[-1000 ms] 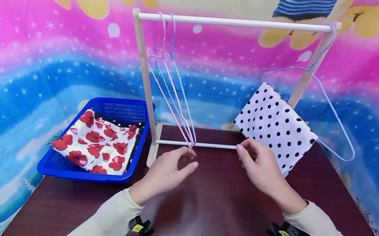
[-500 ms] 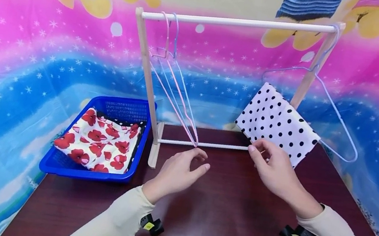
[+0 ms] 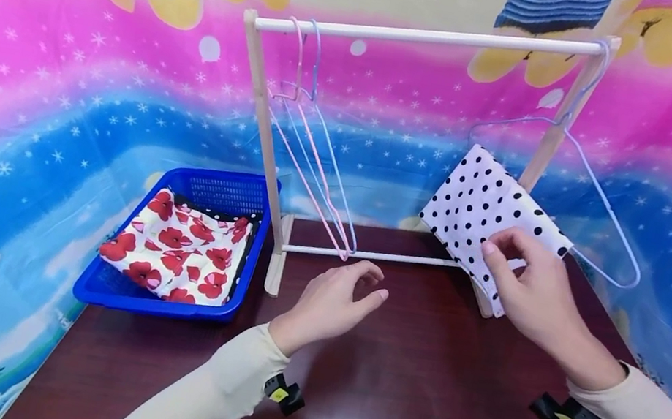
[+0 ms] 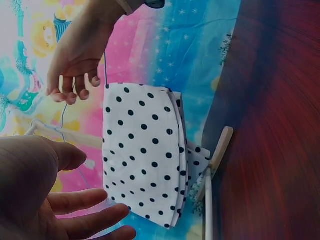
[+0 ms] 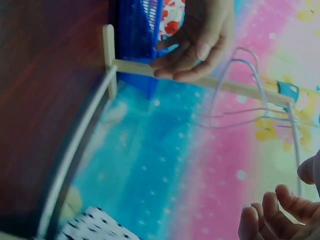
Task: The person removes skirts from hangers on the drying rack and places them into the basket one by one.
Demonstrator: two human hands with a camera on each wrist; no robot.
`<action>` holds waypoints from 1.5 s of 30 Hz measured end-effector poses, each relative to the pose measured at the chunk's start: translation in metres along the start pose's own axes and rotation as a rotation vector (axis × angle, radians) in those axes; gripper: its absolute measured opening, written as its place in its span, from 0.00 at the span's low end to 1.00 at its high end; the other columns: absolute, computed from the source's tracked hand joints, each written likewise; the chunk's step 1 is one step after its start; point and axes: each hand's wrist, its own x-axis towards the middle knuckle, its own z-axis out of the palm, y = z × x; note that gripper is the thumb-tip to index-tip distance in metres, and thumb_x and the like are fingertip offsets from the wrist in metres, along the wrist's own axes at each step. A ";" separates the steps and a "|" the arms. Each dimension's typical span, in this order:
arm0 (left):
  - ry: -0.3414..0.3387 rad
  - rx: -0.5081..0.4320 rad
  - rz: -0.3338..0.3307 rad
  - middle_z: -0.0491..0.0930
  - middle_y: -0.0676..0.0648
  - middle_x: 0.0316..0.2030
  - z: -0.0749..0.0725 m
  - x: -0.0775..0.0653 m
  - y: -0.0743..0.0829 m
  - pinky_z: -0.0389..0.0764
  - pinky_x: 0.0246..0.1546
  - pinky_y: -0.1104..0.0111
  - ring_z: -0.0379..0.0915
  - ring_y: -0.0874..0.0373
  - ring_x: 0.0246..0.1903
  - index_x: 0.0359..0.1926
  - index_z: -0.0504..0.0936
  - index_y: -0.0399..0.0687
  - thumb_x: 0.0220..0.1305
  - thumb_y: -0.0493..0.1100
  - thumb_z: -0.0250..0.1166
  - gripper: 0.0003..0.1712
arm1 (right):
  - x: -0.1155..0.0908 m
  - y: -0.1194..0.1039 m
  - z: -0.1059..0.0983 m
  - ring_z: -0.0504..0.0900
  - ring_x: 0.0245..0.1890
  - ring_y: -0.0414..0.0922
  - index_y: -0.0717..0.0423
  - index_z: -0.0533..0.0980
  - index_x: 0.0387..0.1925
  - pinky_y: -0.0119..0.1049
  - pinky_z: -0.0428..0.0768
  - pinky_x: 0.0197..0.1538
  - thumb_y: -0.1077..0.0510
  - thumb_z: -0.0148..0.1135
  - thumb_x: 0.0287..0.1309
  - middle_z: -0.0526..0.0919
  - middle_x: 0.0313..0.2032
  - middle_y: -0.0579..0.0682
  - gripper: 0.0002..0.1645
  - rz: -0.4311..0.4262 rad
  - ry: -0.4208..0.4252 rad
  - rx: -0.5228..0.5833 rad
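Two half-bent hands, left hand (image 3: 327, 303) and right hand (image 3: 538, 295), hold nothing, while the spotted cloth (image 3: 482, 195) on the blue hanger (image 3: 608, 208) at three o'clock in the head view looks light, soft and floppy, so pinching its top fold should work best.

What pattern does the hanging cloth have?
The hanging cloth is white with black polka dots, clearest in the head view.
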 end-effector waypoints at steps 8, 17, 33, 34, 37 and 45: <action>-0.013 0.011 0.030 0.86 0.56 0.51 0.001 0.005 0.010 0.80 0.46 0.63 0.81 0.59 0.49 0.56 0.81 0.59 0.70 0.58 0.61 0.18 | 0.015 -0.006 -0.036 0.72 0.33 0.21 0.62 0.81 0.42 0.13 0.68 0.38 0.60 0.59 0.68 0.74 0.32 0.20 0.10 -0.009 0.153 -0.021; -0.031 0.029 0.053 0.86 0.56 0.52 0.003 0.011 0.018 0.80 0.47 0.65 0.82 0.60 0.50 0.56 0.80 0.60 0.71 0.58 0.60 0.18 | 0.029 -0.002 -0.069 0.65 0.40 0.19 0.59 0.78 0.46 0.20 0.59 0.44 0.54 0.58 0.68 0.67 0.35 0.16 0.13 0.076 0.226 -0.117; -0.069 0.019 0.039 0.85 0.54 0.52 0.011 0.024 0.029 0.79 0.48 0.62 0.80 0.58 0.51 0.57 0.79 0.59 0.71 0.59 0.59 0.19 | 0.056 0.038 -0.089 0.72 0.51 0.68 0.62 0.52 0.75 0.54 0.71 0.39 0.47 0.49 0.73 0.71 0.56 0.73 0.39 0.310 -0.020 -0.379; -0.070 0.018 0.038 0.85 0.54 0.51 0.012 0.025 0.029 0.79 0.48 0.62 0.80 0.58 0.51 0.57 0.79 0.59 0.71 0.59 0.59 0.19 | 0.057 0.041 -0.089 0.73 0.50 0.67 0.61 0.52 0.75 0.48 0.71 0.36 0.46 0.48 0.74 0.72 0.55 0.72 0.38 0.315 -0.032 -0.375; -0.072 0.016 0.036 0.85 0.55 0.51 0.014 0.028 0.031 0.80 0.47 0.63 0.80 0.58 0.51 0.57 0.79 0.60 0.71 0.59 0.59 0.19 | 0.059 0.047 -0.090 0.77 0.46 0.66 0.60 0.53 0.76 0.35 0.67 0.32 0.47 0.47 0.74 0.75 0.53 0.72 0.37 0.321 -0.053 -0.363; -0.048 -0.038 0.059 0.85 0.55 0.48 0.018 0.039 0.037 0.79 0.47 0.67 0.80 0.61 0.49 0.55 0.80 0.60 0.71 0.58 0.60 0.16 | 0.062 0.052 -0.091 0.68 0.17 0.38 0.60 0.67 0.71 0.36 0.67 0.18 0.46 0.46 0.75 0.79 0.21 0.32 0.32 0.320 -0.069 -0.307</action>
